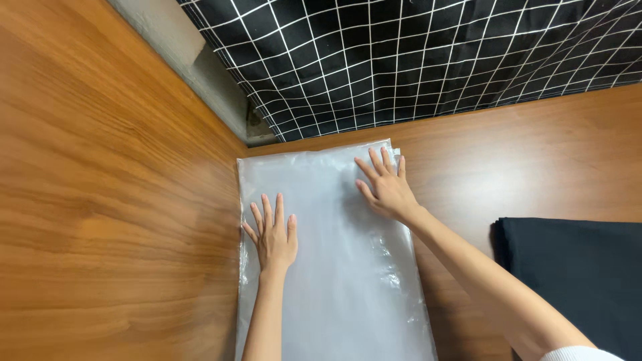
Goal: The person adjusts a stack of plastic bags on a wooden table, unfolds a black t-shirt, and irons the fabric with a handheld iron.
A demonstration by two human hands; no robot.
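plastic bags (334, 267) long axis runs away from me on bench (100, 200) | left hand (274, 237) flat, open, near left edge | right hand (384, 187) flat, open, nearer far right corner | I grip nothing

Left hand (274, 235), right hand (384, 186) flat on clear plastic bag (334, 267), wooden table (114, 200)
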